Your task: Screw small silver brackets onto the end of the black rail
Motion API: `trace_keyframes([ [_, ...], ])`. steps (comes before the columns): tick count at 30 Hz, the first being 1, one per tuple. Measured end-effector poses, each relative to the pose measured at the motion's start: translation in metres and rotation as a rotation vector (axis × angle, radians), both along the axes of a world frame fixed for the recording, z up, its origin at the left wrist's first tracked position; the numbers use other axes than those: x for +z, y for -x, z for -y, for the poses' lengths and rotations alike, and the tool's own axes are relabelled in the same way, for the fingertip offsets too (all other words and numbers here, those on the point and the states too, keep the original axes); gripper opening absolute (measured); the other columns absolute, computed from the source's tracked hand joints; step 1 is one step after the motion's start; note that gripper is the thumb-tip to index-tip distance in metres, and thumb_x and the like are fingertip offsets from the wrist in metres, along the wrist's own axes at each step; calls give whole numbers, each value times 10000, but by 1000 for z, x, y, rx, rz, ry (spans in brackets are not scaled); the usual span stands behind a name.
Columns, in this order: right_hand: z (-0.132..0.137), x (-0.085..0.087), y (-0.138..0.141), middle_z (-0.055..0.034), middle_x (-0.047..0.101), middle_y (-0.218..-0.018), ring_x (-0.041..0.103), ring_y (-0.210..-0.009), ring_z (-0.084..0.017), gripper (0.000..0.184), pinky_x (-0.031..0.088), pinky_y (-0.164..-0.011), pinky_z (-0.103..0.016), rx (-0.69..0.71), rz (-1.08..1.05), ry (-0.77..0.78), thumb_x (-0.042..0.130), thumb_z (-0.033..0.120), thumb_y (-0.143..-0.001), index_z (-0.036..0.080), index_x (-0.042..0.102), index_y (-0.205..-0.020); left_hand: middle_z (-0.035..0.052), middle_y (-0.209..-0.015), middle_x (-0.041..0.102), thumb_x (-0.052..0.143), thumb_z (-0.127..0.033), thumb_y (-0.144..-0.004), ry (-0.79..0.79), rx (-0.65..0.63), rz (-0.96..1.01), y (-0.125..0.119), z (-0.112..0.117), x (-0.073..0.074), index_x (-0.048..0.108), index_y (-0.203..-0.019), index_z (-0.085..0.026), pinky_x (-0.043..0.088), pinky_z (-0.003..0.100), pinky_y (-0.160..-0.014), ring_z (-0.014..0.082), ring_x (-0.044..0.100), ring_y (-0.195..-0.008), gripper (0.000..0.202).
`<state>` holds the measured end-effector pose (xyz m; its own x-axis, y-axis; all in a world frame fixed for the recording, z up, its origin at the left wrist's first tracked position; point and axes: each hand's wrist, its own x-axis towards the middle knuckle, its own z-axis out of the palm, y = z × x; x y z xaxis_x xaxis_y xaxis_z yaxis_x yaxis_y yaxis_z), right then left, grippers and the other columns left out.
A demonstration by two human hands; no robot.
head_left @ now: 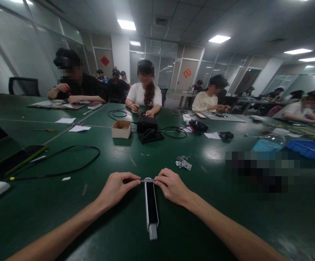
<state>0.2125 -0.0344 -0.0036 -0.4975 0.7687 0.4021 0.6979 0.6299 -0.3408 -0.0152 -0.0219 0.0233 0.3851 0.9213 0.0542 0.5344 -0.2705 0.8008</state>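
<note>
Several ceiling lights [126, 24]; green table [114, 228] under black-topped bar [151, 204].

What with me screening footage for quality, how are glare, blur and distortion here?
In the head view, ceiling lights burn white; glare pales the green table right of the metal pieces; far people look soft; edges look stretched; left hand and right hand look fairly clear.

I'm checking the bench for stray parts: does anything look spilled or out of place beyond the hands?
Nothing looks plainly spilled. One untidy spot: small metal pieces lie scattered around metal plates on the green table, beyond the right hand. They look loose and uncontained, though possibly deliberately so.
</note>
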Motion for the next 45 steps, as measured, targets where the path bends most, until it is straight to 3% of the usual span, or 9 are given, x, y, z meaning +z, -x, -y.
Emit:
trace_keyframes([
  [8,2,-1,4,-58,604,-820,533,-757,-153,171,463,-692,-295,-10,-7,9,507,155,-880,152,676,-853,16,-932,737,520,-315,-823,-55,-18,-94,-4,7,-8,724,-986,-184,501,265,-765,194,681,-823,292],
  [18,4,7,3,-64,617,-904,539,-815,-158,183,461,-722,-298,40,72,83,502,201,-897,151,669,-952,1,-952,722,512,-292,-863,-118,-130,-167,-3,6,-3,702,-1006,-205,476,248,-791,167,657,-821,253],
  [23,-4,18,-15,-81,622,-952,552,-845,-174,247,460,-748,-324,58,156,-1,507,308,-903,158,652,-1035,10,-995,698,507,-278,-883,-190,-186,-203,1,1,-9,671,-1030,-213,465,278,-802,179,631,-882,229],
  [25,-14,22,-33,-89,625,-954,558,-858,-184,247,455,-768,-338,-19,136,-78,474,290,-916,155,657,-1013,17,-985,692,517,-277,-885,-208,-192,-224,3,-1,-13,663,-1026,-210,464,289,-786,185,623,-876,214],
  [28,-36,22,-73,-98,619,-963,559,-890,-203,257,447,-813,-354,-286,100,-153,431,241,-916,157,657,-1004,19,-946,678,529,-280,-885,-235,-191,-260,5,-4,-16,656,-1009,-212,459,298,-751,188,611,-838,190],
  [32,-58,12,-125,-133,589,-1084,528,-1026,-231,325,408,-898,-340,-606,240,22,430,221,-908,135,602,-1169,19,-920,661,527,-267,-887,-259,-187,-276,5,-4,-17,645,-995,-211,450,302,-754,185,595,-825,169],
  [37,-64,3,-143,-109,624,-1063,556,-997,-201,298,404,-872,-286,-592,326,180,444,242,-914,164,662,-1100,19,-890,656,518,-266,-888,-273,-198,-280,3,-2,-15,645,-974,-204,447,296,-756,183,586,-804,165],
  [41,-67,9,-139,-114,652,-1022,580,-964,-205,259,402,-811,-270,-642,361,269,470,214,-891,150,694,-1004,23,-894,651,498,-291,-896,-283,-197,-273,4,-4,-17,645,-983,-204,448,299,-745,183,582,-789,192],
  [45,-66,18,-139,-103,689,-862,629,-788,-182,209,399,-645,-233,-715,357,395,507,179,-841,134,711,-851,24,-912,655,486,-307,-898,-273,-207,-267,5,-6,-20,644,-989,-210,449,312,-747,189,586,-803,206],
])
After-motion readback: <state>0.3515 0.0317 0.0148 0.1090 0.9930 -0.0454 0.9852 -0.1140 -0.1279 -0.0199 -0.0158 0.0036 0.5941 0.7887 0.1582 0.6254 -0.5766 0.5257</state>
